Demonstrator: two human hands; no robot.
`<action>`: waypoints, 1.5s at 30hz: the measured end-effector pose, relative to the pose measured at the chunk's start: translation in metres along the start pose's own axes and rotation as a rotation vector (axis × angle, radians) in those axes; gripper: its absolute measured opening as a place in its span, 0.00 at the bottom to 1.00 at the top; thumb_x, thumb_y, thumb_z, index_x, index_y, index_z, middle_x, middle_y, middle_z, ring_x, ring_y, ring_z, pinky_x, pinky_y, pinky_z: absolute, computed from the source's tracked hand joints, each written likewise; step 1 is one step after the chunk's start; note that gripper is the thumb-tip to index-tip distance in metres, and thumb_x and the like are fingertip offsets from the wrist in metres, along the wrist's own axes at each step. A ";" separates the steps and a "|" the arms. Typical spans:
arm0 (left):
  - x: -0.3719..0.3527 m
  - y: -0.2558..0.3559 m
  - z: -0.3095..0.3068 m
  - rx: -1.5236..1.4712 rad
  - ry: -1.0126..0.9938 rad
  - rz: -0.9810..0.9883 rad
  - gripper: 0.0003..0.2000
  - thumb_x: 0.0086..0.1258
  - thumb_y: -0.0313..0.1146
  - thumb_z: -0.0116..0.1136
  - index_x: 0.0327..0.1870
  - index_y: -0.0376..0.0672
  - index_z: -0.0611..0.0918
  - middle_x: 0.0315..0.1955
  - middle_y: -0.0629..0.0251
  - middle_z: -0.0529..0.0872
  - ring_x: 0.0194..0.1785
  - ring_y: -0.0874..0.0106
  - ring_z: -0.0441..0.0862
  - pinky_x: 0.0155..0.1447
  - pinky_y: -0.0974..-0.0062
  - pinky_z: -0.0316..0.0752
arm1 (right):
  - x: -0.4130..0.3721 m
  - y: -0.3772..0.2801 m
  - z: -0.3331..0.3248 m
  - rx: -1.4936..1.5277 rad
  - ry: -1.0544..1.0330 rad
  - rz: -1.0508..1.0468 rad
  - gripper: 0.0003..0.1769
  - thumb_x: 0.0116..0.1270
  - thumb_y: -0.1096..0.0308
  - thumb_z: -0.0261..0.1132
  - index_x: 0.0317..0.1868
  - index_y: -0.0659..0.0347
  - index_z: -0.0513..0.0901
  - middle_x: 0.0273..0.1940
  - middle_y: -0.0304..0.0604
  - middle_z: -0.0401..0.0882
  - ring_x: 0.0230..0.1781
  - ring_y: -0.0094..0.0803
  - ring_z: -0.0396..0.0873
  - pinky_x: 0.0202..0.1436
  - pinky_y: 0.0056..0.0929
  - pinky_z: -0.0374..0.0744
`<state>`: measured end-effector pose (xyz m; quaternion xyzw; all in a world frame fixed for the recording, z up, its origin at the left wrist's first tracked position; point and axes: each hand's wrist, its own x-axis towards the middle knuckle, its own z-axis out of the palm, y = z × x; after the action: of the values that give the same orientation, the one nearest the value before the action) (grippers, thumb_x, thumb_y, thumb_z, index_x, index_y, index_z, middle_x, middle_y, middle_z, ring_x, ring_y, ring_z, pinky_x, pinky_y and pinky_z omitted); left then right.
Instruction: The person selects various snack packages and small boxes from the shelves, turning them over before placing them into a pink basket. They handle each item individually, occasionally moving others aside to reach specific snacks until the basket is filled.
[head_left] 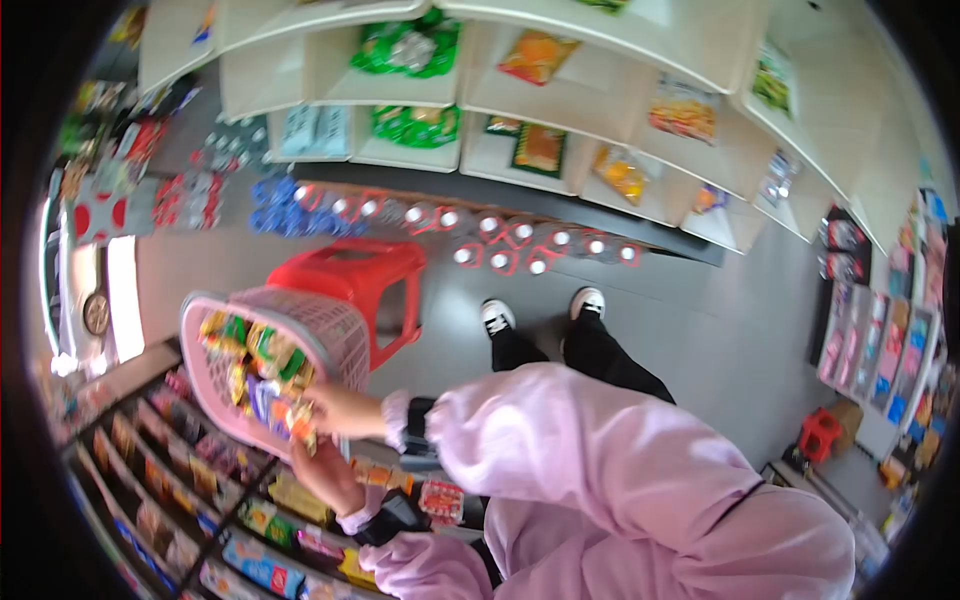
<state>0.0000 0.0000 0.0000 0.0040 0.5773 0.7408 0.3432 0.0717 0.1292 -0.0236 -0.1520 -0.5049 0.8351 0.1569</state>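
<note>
A pink openwork basket stands at the left, tilted in view, with several colourful snack packets inside. My right hand reaches over the basket's near side, its fingers closed on a small orange and white packet. Just below, my left hand is at the basket's rim, and its fingers pinch the lower end of the same packet. Both hands come out of pink sleeves with dark bands at the wrists.
Behind the basket is a red plastic stool. White shelves with bagged snacks run along the top, above rows of bottles. Racks of packaged goods fill the lower left. A small red stool stands at the right.
</note>
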 end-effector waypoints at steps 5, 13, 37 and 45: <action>0.005 -0.014 -0.039 -0.275 0.133 -0.077 0.16 0.70 0.35 0.43 0.51 0.32 0.68 0.41 0.56 0.77 0.45 0.67 0.73 0.56 0.74 0.66 | -0.033 0.016 -0.018 -0.244 -0.130 0.096 0.12 0.56 0.74 0.58 0.41 0.66 0.70 0.27 0.46 0.76 0.28 0.35 0.76 0.31 0.31 0.73; -0.057 -0.068 0.100 0.351 0.151 0.030 0.14 0.62 0.22 0.48 0.50 0.35 0.70 0.36 0.60 0.76 0.33 0.75 0.72 0.37 0.81 0.70 | -0.211 0.010 -0.196 -0.064 0.309 0.184 0.09 0.63 0.66 0.55 0.41 0.62 0.72 0.30 0.36 0.74 0.29 0.21 0.74 0.31 0.21 0.74; -0.178 -0.464 0.445 0.580 -0.926 -0.611 0.24 0.61 0.25 0.45 0.60 0.33 0.60 0.50 0.53 0.72 0.49 0.67 0.73 0.47 0.74 0.71 | -0.436 0.035 -0.529 -0.779 1.367 0.273 0.24 0.54 0.74 0.57 0.53 0.74 0.66 0.42 0.58 0.74 0.43 0.43 0.76 0.47 0.36 0.74; -0.150 -0.499 0.434 0.693 -0.957 -0.462 0.21 0.59 0.26 0.46 0.56 0.35 0.68 0.43 0.59 0.76 0.43 0.71 0.75 0.45 0.76 0.71 | -0.419 0.050 -0.579 -1.475 1.065 0.252 0.10 0.56 0.65 0.58 0.36 0.62 0.74 0.28 0.52 0.77 0.30 0.51 0.76 0.34 0.46 0.73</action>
<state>0.5403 0.3422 -0.2247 0.3207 0.5524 0.3339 0.6931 0.6837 0.3934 -0.2849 -0.6323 -0.7505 0.1319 0.1398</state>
